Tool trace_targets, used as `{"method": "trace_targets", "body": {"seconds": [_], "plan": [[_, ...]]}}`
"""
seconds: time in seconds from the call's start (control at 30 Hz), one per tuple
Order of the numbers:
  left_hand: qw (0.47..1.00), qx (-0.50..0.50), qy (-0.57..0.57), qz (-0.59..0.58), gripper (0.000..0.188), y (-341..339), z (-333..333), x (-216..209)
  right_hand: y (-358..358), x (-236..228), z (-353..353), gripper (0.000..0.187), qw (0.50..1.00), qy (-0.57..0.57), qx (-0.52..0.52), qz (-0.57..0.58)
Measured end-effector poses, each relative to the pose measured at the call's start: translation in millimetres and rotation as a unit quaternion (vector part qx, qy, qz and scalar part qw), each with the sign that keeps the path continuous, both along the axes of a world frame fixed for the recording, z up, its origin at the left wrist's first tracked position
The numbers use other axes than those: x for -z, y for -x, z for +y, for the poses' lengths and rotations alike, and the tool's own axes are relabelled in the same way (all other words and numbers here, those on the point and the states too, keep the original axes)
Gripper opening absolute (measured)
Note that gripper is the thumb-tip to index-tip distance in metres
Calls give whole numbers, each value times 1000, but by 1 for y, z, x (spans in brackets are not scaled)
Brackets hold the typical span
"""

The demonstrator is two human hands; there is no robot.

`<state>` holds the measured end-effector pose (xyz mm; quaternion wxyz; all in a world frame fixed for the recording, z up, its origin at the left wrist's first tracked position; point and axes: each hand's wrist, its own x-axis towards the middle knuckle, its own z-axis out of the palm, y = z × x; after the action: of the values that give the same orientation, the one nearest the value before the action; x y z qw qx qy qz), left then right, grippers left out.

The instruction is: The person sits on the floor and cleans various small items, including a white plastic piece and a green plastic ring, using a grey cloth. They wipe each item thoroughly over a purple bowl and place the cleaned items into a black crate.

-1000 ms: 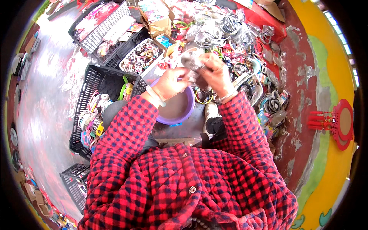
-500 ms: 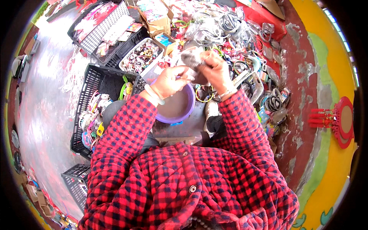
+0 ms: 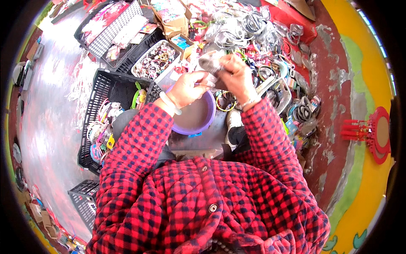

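Observation:
My right hand is closed on a blurred grey-and-whitish bundle that looks soft or wrapped in clear film; its exact kind does not show. Just left of it, my left hand is pinched, its fingertips close to the bundle's lower side. A small whitish bit shows at those fingertips, too blurred to name. Both hands are above the far part of a purple basin that holds murky greyish-brown water.
Left of the basin stands a black plastic crate with headbands in it. A white basket of small hair ties sits beyond. Plastic-wrapped hoops pile up at the far right. A small black crate is at my near left.
Hands and bundle stay nearly in place, with only slight finger movement; the right hand is a little further left and up.

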<state>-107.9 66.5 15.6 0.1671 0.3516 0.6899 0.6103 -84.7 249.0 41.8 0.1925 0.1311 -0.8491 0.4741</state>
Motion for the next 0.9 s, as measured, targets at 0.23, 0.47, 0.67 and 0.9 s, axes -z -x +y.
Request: {"method": "trace_targets", "body": {"seconds": [0.23, 0.47, 0.67, 0.9], "plan": [[999, -26, 35, 2, 20, 0, -1, -7, -1, 2, 0, 22, 999, 31, -30, -3], [994, -22, -5, -105, 15, 2, -2, 4, -5, -6, -9, 19, 995, 72, -65, -21], [991, -12, -44, -128, 18, -3, 3, 5, 0, -6, -4, 23, 997, 70, -18, -19], [950, 4, -163, -266, 23, 4, -4, -3, 29, 21, 35, 16, 916, 370, 59, -143]]}}
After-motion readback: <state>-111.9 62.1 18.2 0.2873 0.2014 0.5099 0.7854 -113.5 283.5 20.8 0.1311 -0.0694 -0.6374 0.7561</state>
